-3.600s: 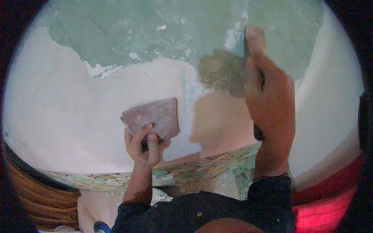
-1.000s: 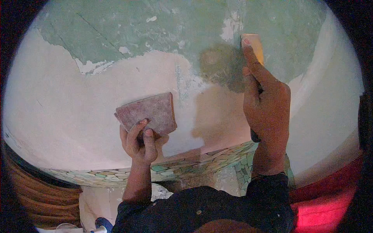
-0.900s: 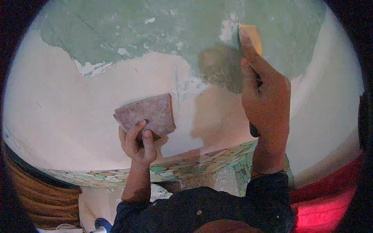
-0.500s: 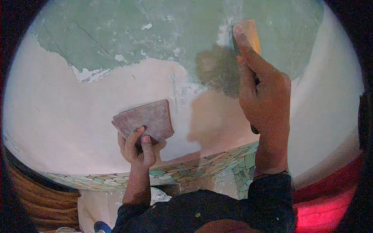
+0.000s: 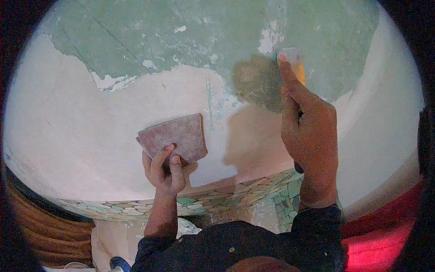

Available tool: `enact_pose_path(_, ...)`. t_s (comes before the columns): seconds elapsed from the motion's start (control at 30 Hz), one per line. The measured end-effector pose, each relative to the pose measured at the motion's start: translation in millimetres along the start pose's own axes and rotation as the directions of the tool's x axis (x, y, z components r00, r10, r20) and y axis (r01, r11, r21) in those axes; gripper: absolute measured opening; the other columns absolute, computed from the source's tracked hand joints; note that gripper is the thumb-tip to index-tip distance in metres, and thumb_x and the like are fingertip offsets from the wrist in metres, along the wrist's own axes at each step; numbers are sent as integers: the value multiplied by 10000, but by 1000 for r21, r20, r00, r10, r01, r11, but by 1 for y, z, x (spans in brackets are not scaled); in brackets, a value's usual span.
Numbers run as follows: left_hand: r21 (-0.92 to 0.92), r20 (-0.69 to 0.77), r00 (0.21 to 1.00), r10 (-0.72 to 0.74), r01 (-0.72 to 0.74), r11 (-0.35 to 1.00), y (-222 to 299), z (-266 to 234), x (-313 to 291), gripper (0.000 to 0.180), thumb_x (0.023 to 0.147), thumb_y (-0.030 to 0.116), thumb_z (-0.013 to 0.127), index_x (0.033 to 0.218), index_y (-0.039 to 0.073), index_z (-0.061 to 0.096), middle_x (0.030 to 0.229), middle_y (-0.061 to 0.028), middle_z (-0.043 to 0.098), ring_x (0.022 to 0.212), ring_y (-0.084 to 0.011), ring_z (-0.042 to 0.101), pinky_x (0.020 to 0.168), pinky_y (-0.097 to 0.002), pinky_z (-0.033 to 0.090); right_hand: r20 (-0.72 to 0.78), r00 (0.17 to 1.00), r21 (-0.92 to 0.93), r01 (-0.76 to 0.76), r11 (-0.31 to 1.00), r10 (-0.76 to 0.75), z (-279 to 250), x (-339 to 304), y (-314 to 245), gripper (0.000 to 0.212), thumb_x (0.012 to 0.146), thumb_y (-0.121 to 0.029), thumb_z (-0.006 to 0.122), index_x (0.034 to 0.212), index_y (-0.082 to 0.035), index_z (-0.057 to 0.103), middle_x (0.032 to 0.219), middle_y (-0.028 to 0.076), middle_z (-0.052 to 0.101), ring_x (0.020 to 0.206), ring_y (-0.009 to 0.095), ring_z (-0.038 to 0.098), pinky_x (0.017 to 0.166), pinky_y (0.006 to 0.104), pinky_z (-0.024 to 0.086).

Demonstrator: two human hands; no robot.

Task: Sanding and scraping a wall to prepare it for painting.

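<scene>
My right hand is closed round a putty knife, its thumb pressed along the shiny blade. The blade catches orange light and points up the wall over the green area; whether its edge touches the surface I cannot tell. A dark handle end shows below the palm. Lower and to the left, my left hand pinches a dusty brown folded sandpaper, layered and roughly square, in front of the white part of the wall. Its thumb and a fingertip lie on the near face.
The wall has peeling green paint above and a white coat below. A stone-patterned tile band runs along its foot. Brown folded fabric lies at lower left, red fabric at lower right. A blue shoe shows below.
My right hand has come down the wall with the putty knife, still gripping it. My left hand keeps hold of the sandpaper and sits slightly farther right as the view shifts.
</scene>
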State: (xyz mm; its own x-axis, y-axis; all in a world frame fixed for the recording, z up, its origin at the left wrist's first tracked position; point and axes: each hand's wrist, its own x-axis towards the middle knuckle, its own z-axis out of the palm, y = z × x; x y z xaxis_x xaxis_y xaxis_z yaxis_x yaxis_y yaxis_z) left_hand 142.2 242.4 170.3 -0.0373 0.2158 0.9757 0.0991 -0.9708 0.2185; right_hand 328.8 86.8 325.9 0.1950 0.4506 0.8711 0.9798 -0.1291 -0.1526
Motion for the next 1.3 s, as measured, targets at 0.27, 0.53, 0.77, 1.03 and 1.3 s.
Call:
enact_pose_path(0.27,-20,0,1000,1,-1,1000,-2,2,1,174,859,136,572,1009,51,595,934,-141,586,793,-260,516,634,-360,438,-21,1000,69,-5,998,6,0,4,1,453,859,-26,533,1272,-212,531,727,245,525,535,114,423,542,270,428)
enact_pose_path(0.53,15,-4,1000,2,-2,1000,4,3,5,170,864,161,580,993,55,611,912,-143,582,762,-259,515,616,-354,437,20,1000,17,-25,1000,24,-9,19,-8,437,858,-30,529,1257,-207,543,884,258,580,613,277,606,605,303,469)
enact_pose_path(0.77,-10,-16,1000,6,-6,1000,2,5,5,185,855,169,593,989,43,611,887,-143,568,766,-250,510,601,-351,430,39,999,70,2,998,-5,-9,17,-3,455,857,-20,522,1266,-220,534,906,247,592,604,204,614,591,306,472)
enact_pose_path(1.03,-19,20,999,-41,41,999,3,1,4,184,864,164,588,1009,54,609,918,-146,555,776,-249,508,615,-352,430,18,1000,71,-9,997,8,0,11,-1,446,865,-49,538,1270,-236,534,717,248,508,507,133,416,526,283,434)
enact_pose_path(1.3,-22,23,1000,-8,8,1000,1,0,4,192,864,170,596,1011,47,607,929,-155,548,799,-246,521,624,-348,437,42,999,69,-33,997,30,1,3,4,431,860,-54,548,1253,-232,550,713,250,493,481,180,410,520,290,432)
